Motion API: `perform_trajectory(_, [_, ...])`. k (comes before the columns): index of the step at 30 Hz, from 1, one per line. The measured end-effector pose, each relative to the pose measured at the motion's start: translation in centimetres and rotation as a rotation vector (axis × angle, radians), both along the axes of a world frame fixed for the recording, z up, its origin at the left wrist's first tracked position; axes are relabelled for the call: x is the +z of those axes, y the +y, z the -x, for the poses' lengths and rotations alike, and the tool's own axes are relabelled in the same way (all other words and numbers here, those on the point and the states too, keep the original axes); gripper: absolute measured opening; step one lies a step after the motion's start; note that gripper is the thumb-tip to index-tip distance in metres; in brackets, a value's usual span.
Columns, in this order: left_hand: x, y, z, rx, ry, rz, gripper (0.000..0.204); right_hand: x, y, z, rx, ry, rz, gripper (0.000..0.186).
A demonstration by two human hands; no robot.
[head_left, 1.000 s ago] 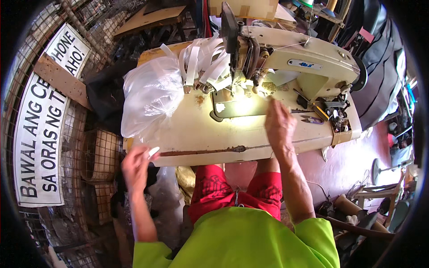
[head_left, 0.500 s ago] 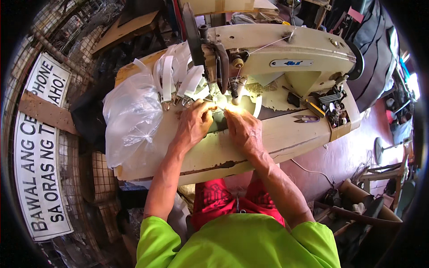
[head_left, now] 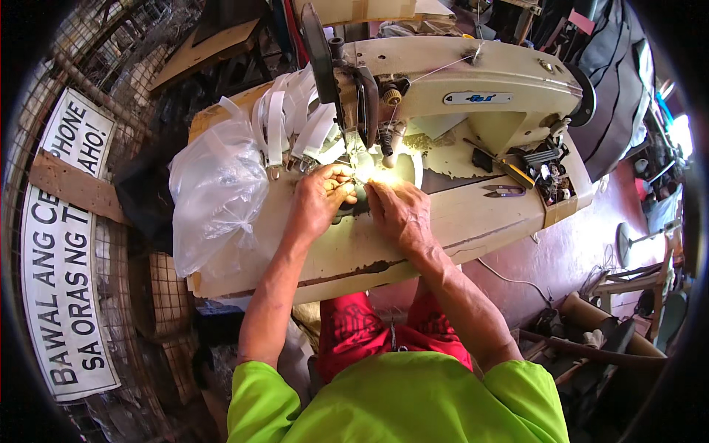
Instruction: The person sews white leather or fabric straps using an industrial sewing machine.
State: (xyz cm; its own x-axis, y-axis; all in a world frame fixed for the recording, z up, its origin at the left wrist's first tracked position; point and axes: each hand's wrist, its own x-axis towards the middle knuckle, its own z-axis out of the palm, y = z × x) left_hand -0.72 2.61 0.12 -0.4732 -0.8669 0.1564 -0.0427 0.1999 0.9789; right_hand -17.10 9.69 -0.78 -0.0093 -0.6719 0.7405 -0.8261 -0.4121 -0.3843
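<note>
Head view: a clear plastic bag [head_left: 214,199] is seen lying at the left end of the sewing table [head_left: 458,229]. Just right of it, white straps [head_left: 295,125] with metal buckles are piled near the back edge. The left hand [head_left: 319,201] is rested in the middle of the table, its fingers pinched on a small piece under the needle, which is too bright to be made out. The right hand [head_left: 402,214] is laid flat just beside it, fingers stretched toward the same lit spot. The cream sewing machine [head_left: 473,81] is stood along the back edge. Small snips [head_left: 505,192] are seen lying toward the right end.
</note>
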Motion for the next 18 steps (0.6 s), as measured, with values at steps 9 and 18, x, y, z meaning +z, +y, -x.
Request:
perform_trajectory(9, [-0.8, 1.4, 1.4, 0.22, -0.207, 0.41, 0.027, 0.2, 0.2, -0.2, -0.063, -0.014, -0.053, 0.014])
perform_trajectory(18, [0.0, 3.3, 2.4, 0.251, -0.304, 0.678, 0.033, -0.3, 0.3, 0.4, -0.028, -0.044, -0.197, 0.02])
